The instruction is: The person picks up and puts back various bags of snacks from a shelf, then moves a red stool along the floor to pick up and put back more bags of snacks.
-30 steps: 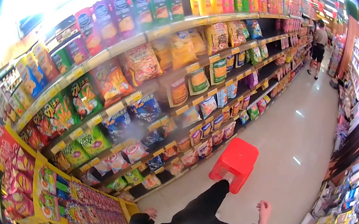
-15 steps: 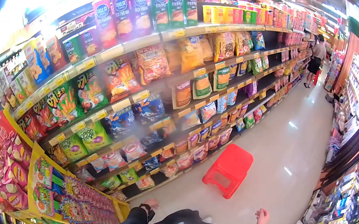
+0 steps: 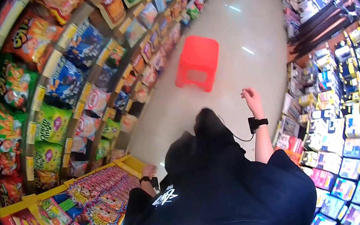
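My left hand (image 3: pixel 149 170) hangs low at my side, near the yellow edge of a snack display. It looks empty, its small visible fingers loosely apart. Out in front on the other side, my right hand (image 3: pixel 252 99) is raised over the aisle floor with bent, parted fingers and nothing in them. A black wrist strap (image 3: pixel 258 124) with a thin cable sits below that hand. Ahead of me a red plastic stool (image 3: pixel 201 52) stands on the floor, apart from both hands.
Shelves of bagged snacks, with green onion-ring bags (image 3: pixel 52 123), line the left. A yellow display bin (image 3: pixel 134 163) with pink packets stands close at my left. Packed shelves (image 3: pixel 343 126) run along the right. The pale floor (image 3: pixel 231 38) stretches between them.
My view has tipped down and turned, so more of my body and the floor shows. The stool appears higher in view. My right hand has come up further forward into sight.
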`<state>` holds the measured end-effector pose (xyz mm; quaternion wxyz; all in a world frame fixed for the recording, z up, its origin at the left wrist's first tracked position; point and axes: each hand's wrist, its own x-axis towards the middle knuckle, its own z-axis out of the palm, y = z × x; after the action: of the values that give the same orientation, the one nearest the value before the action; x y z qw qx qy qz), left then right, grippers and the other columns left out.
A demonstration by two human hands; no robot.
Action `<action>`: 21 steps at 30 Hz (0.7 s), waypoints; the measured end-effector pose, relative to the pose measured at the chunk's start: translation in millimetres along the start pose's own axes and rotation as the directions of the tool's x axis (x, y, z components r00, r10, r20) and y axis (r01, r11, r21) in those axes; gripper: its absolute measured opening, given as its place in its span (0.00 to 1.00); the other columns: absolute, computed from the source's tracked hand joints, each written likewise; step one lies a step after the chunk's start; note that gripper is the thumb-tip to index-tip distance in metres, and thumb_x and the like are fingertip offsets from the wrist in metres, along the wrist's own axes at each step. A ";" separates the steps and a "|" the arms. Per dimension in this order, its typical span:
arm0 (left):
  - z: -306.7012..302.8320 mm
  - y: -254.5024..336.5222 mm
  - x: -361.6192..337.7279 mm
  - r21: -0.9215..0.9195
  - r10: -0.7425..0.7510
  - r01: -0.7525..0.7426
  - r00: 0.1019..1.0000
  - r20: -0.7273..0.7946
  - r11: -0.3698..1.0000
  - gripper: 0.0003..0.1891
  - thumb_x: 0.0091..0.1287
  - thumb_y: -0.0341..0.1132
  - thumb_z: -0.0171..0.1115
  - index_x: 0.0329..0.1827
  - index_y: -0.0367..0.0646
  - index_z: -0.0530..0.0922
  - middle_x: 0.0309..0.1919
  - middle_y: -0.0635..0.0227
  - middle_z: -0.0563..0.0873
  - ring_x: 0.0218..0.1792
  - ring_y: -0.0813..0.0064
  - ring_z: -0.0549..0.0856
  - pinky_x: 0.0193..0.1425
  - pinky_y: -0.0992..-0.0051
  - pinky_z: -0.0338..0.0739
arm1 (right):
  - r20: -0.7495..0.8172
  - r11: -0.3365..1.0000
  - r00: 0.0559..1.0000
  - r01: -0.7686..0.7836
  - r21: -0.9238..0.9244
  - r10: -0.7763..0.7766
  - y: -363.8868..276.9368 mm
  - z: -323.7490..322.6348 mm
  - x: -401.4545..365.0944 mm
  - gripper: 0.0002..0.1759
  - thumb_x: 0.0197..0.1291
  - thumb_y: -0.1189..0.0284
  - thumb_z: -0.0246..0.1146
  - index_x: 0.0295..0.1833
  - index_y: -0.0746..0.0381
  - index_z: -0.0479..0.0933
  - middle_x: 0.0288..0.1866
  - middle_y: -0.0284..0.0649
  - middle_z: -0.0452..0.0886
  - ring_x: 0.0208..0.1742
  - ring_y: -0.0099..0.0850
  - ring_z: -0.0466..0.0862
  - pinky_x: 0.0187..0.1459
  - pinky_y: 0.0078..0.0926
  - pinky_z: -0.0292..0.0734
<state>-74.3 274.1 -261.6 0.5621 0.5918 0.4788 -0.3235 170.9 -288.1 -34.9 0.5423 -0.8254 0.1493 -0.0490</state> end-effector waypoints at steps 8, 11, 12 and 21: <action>-21.8 -77.2 17.0 -0.047 -0.069 0.080 0.977 0.201 0.996 0.12 0.66 0.42 0.50 0.42 0.44 0.75 0.39 0.64 0.84 0.35 0.69 0.84 0.37 0.68 0.77 | -0.102 0.991 0.986 -0.134 0.006 0.134 23.9 -39.3 -64.2 0.10 0.62 0.68 0.56 0.43 0.62 0.77 0.33 0.35 0.83 0.34 0.24 0.82 0.35 0.19 0.70; -11.4 -49.6 17.2 -0.010 0.013 -0.012 0.998 0.069 1.000 0.16 0.64 0.45 0.51 0.49 0.47 0.75 0.37 0.65 0.85 0.33 0.70 0.85 0.36 0.67 0.75 | -0.082 0.993 0.990 -0.115 0.008 0.115 17.7 -28.7 -59.5 0.10 0.63 0.67 0.56 0.44 0.61 0.77 0.34 0.35 0.83 0.34 0.23 0.82 0.36 0.20 0.70; -13.5 -45.0 23.5 -0.020 0.049 -0.048 0.996 0.069 0.999 0.15 0.64 0.44 0.51 0.49 0.48 0.75 0.36 0.65 0.84 0.33 0.70 0.84 0.36 0.68 0.75 | -0.073 0.994 0.992 -0.107 0.012 0.108 12.1 -23.4 -55.7 0.10 0.63 0.67 0.56 0.44 0.61 0.77 0.34 0.35 0.83 0.34 0.23 0.82 0.36 0.20 0.70; -33.8 -46.3 26.9 -0.156 0.008 0.024 0.980 0.199 0.987 0.13 0.63 0.44 0.51 0.47 0.52 0.75 0.33 0.69 0.83 0.33 0.70 0.84 0.34 0.69 0.74 | 0.055 0.993 0.997 0.042 0.115 -0.049 7.6 36.9 -6.3 0.10 0.63 0.72 0.56 0.44 0.67 0.76 0.32 0.39 0.81 0.34 0.26 0.82 0.38 0.23 0.77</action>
<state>-113.7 308.3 -297.4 0.6509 0.5082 0.4466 -0.3444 172.4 -256.6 -56.4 0.5912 -0.7974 0.1117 -0.0458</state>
